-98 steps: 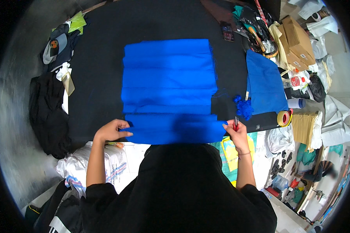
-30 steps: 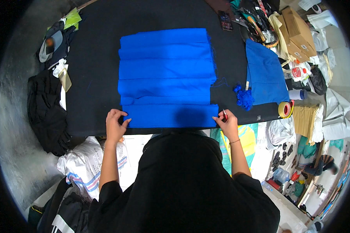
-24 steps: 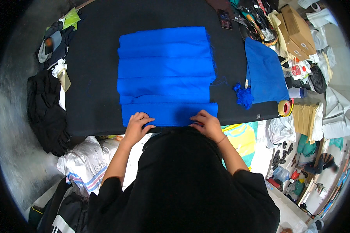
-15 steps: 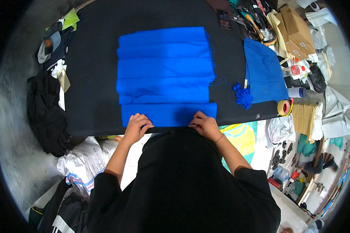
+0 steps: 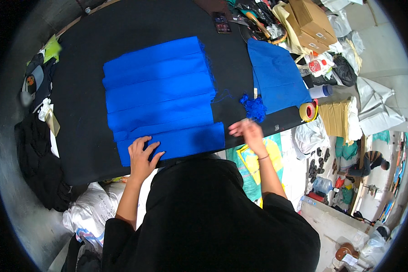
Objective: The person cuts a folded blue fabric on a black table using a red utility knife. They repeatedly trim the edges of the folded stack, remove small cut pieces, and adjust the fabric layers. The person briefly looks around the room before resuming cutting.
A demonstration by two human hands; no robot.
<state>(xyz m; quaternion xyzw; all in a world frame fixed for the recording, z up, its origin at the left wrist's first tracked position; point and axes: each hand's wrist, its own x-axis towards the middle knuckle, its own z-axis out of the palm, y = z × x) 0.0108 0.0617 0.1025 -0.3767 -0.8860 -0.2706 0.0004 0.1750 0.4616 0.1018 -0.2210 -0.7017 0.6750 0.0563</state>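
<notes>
Small printed labels, too small to read, sit on the sides of two brown cardboard boxes [image 5: 313, 20] beyond the surface's right edge; below them, a red-and-white printed plastic package [image 5: 317, 66] carries a red mark. On the floor off the front left corner, a white woven sack [image 5: 95, 207] shows dark lettering and blue and red stripes, its contents hidden. Near the far right corner, a brown basket [image 5: 279, 41] holds black plastic and a tool with an orange-yellow handle [image 5: 258, 23]. A white plastic bag [image 5: 310, 137] bulges below the right edge, contents unclear. On the black cloth-covered table [image 5: 79, 152], a stack of bright blue folded fabric strips [image 5: 161, 88] lies in the middle, its nearest strip along the front edge. The left hand [image 5: 143, 157] rests on that strip near its left end, fingers spread wide. The right hand [image 5: 248, 132] is blurred at the front edge, apart from the strip's right end; whether it holds anything cannot be told. Toward the right edge lie a tangle of blue thread [image 5: 255, 110], a duller blue folded cloth [image 5: 280, 79] and a tan tape roll [image 5: 307, 112].
</notes>
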